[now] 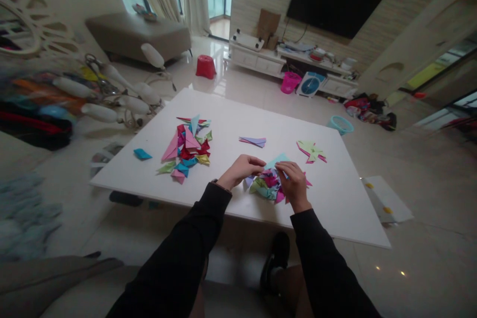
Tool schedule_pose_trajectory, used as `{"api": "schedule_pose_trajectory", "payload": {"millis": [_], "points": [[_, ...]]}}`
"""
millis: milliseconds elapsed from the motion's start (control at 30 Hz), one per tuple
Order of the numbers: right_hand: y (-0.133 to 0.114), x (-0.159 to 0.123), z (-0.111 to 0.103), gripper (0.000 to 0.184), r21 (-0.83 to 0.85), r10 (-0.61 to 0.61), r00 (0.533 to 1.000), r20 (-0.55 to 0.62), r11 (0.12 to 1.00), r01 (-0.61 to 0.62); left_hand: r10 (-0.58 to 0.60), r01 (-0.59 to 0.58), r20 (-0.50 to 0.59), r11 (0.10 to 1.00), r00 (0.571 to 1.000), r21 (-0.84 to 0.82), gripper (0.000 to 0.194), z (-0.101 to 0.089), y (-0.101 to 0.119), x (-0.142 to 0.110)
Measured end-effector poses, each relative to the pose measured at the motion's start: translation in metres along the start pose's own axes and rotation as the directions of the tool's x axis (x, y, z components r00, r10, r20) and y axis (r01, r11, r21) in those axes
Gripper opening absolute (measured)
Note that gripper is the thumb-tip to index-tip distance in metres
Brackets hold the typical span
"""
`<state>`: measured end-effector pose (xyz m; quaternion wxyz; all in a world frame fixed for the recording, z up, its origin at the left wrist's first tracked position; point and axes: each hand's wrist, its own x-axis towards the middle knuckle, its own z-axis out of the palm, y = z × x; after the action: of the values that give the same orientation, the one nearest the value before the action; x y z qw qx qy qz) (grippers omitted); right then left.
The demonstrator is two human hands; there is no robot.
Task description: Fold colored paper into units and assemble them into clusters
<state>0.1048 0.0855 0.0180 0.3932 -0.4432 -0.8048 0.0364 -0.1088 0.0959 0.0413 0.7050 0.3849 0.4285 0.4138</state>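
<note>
A light-blue piece of paper (278, 160) is held between both hands above the near part of the table. My left hand (243, 170) is closed, its fingertips pinching the paper's left side. On the right side, my right hand (293, 184) pinches it with thumb and fingers. Directly beneath lies a heap of folded paper pieces (263, 191) in green, aqua, magenta and purple, partly hidden by my right hand. Beyond my hands rests a small stack of narrow purple and pink folded papers (253, 141). The exact folds in the held paper are too small to make out.
The white table (223, 109) carries a larger pile of colourful folded papers (190, 146) at left, with a lone blue piece (142, 154) beside it. Green and pink folded papers (312, 151) lie at right. A red stool (205, 67) stands on the floor beyond.
</note>
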Motion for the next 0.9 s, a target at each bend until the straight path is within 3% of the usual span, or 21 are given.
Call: {"api": "schedule_pose_trajectory", "payload": {"millis": [100, 233, 333, 467, 667, 767, 900], "points": [[0.006, 0.015, 0.007, 0.025, -0.124, 0.034, 0.999, 0.023, 0.992, -0.031, 0.034, -0.031, -0.078, 0.999, 0.996, 0.044, 0.017, -0.013, 0.006, -0.003], [0.019, 0.059, 0.034, 0.026, -0.325, 0.169, 0.975, 0.145, 0.939, -0.115, 0.154, -0.058, -0.282, 0.945, 0.947, 0.322, 0.017, -0.024, 0.010, -0.007], [0.035, 0.099, 0.067, 0.020, -0.411, 0.277, 0.933, 0.230, 0.897, -0.165, 0.240, -0.097, -0.281, 0.892, 0.929, 0.441, 0.018, -0.023, 0.014, -0.011], [0.054, 0.136, 0.112, 0.020, -0.373, 0.285, 0.928, 0.241, 0.910, -0.182, 0.386, -0.193, -0.282, 0.826, 0.878, 0.530, 0.014, -0.017, 0.018, -0.014], [0.061, 0.144, 0.153, 0.029, -0.280, 0.263, 0.900, 0.348, 0.945, -0.168, 0.470, -0.258, -0.273, 0.786, 0.839, 0.561, 0.010, -0.021, 0.016, -0.011], [0.055, 0.149, 0.164, 0.032, -0.250, 0.243, 0.874, 0.420, 0.957, -0.146, 0.494, -0.270, -0.286, 0.778, 0.821, 0.567, 0.009, -0.022, 0.017, -0.011], [0.020, 0.167, 0.183, 0.014, -0.159, 0.141, 0.861, 0.489, 0.985, -0.071, 0.544, -0.335, -0.325, 0.786, 0.773, 0.520, 0.010, -0.020, 0.023, -0.012]]}}
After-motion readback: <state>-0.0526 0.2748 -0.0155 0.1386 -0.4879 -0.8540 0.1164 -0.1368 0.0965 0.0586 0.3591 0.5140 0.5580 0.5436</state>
